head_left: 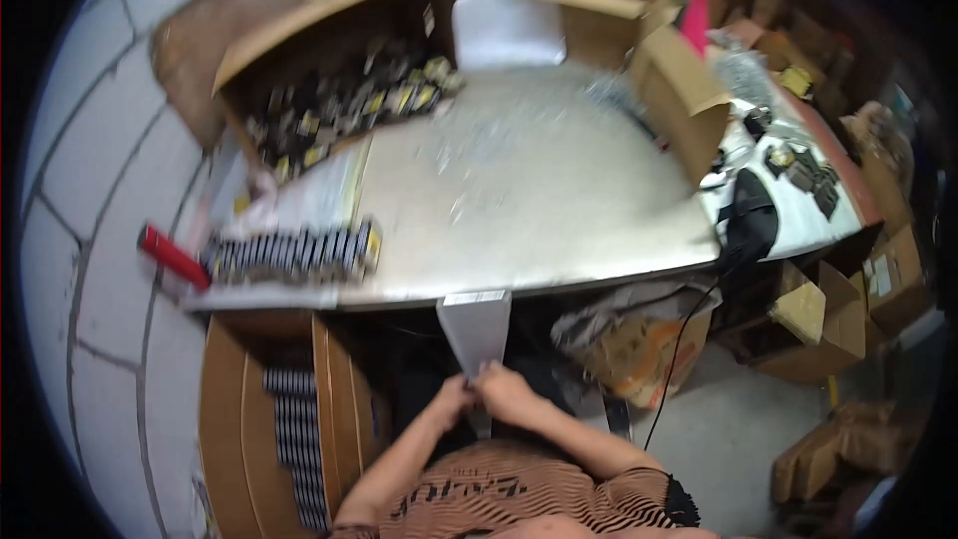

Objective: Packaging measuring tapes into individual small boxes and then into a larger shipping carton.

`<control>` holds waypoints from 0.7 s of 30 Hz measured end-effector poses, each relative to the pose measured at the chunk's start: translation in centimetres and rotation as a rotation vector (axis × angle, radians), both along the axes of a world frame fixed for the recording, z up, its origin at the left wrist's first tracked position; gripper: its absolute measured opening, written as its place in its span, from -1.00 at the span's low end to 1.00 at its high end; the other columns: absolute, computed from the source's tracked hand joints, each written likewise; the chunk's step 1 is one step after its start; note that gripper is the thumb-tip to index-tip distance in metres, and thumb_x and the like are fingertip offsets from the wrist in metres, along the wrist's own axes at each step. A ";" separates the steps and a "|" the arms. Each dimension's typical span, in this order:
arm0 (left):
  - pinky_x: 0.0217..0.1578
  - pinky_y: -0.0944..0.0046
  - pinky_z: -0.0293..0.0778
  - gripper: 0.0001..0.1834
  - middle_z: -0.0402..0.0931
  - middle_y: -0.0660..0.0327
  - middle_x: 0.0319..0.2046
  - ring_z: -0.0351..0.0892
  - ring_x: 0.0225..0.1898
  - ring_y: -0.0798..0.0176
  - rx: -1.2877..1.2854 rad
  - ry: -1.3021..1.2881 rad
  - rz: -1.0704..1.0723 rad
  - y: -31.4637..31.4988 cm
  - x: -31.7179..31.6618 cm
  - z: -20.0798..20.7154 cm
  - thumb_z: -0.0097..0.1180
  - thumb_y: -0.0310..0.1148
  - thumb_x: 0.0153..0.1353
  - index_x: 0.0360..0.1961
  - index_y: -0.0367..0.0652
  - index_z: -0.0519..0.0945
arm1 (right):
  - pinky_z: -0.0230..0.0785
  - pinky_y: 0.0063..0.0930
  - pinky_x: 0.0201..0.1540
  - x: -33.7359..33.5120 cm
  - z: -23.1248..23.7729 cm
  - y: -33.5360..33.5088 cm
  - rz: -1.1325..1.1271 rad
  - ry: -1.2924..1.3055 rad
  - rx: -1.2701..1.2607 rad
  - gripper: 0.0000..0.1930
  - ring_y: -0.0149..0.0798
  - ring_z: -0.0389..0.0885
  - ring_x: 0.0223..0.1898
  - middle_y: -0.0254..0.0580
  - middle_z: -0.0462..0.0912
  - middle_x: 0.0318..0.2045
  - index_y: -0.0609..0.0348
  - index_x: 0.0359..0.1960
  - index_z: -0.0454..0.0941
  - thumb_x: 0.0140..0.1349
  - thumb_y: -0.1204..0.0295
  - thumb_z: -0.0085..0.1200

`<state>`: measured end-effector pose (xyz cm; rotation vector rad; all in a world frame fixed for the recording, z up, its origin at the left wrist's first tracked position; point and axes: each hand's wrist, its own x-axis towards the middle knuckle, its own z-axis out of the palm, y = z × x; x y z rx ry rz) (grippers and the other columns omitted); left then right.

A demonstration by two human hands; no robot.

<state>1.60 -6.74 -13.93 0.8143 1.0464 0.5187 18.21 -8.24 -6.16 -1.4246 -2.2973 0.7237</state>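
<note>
A long pale grey box-like piece (473, 324) stands out from the table's front edge, its near end between my hands. My right hand (507, 394) has its fingers curled over that near end. My left hand (454, 396) is closed against its left side, close to the right hand. What lies between the fingertips is too small and blurred to make out. Left of the piece, an open cardboard box (228, 419) holds stacked dark, light-edged flat pieces (297, 439).
On the table (539, 210), a row of similar pieces (289, 252) stands beside a red cylinder (175, 258). An open carton (329, 0) holds a heap of small dark parts. A black cable (679, 349) hangs at the right, near a crumpled bag (649, 339) and more cartons (838, 324).
</note>
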 end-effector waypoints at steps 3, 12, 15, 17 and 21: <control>-0.28 0.31 0.54 -0.78 0.65 0.19 -0.32 0.63 -0.32 0.31 -0.073 0.130 -0.159 -1.4 -0.9 -0.1 0.31 -0.47 0.08 -0.21 -0.23 0.65 | 0.47 -0.12 -0.13 0.7 1.1 0.7 0.128 0.097 -0.118 -0.71 0.08 0.62 -0.17 0.04 0.65 -0.24 0.19 -0.14 0.62 0.13 0.38 0.03; -0.24 0.38 0.51 -0.73 0.60 0.28 -0.21 0.60 -0.21 0.36 -0.026 -0.071 -0.168 0.5 -2.9 0.8 0.22 -0.37 0.23 -0.06 -0.22 0.59 | 0.48 -0.09 -0.15 4.3 2.0 2.2 0.071 -0.006 -0.177 -0.72 0.09 0.64 -0.20 0.04 0.68 -0.30 0.13 -0.16 0.65 0.14 0.31 0.08; -0.07 0.32 0.49 -0.64 0.58 0.24 -0.16 0.57 -0.13 0.35 0.157 -0.076 -0.069 0.6 -1.0 5.3 0.19 -0.37 0.25 0.05 -0.25 0.51 | 0.49 -0.13 -0.18 5.1 4.2 2.6 -0.006 0.172 -0.120 -0.75 0.08 0.66 -0.25 0.05 0.68 -0.35 0.16 -0.21 0.65 0.15 0.31 0.07; 0.01 0.27 0.45 -0.39 0.56 0.16 -0.10 0.55 -0.07 0.26 0.618 0.083 0.040 0.0 1.0 8.8 0.35 -0.38 0.07 0.14 -0.27 0.41 | 0.49 -0.21 -0.21 5.3 5.4 2.8 -0.125 0.286 -0.122 -0.75 0.02 0.67 -0.32 0.06 0.67 -0.40 0.22 -0.23 0.64 0.16 0.32 0.08; -0.03 0.27 0.43 -0.33 0.52 0.10 -0.14 0.52 -0.08 0.24 0.862 0.336 0.210 -1.0 2.7 11.5 0.42 -0.40 -0.05 0.10 -0.27 0.39 | 0.46 -0.33 -0.27 4.1 7.7 2.8 -0.036 0.468 -0.160 -0.77 -0.19 0.65 -0.41 0.03 0.66 -0.45 0.29 -0.24 0.62 0.16 0.39 0.09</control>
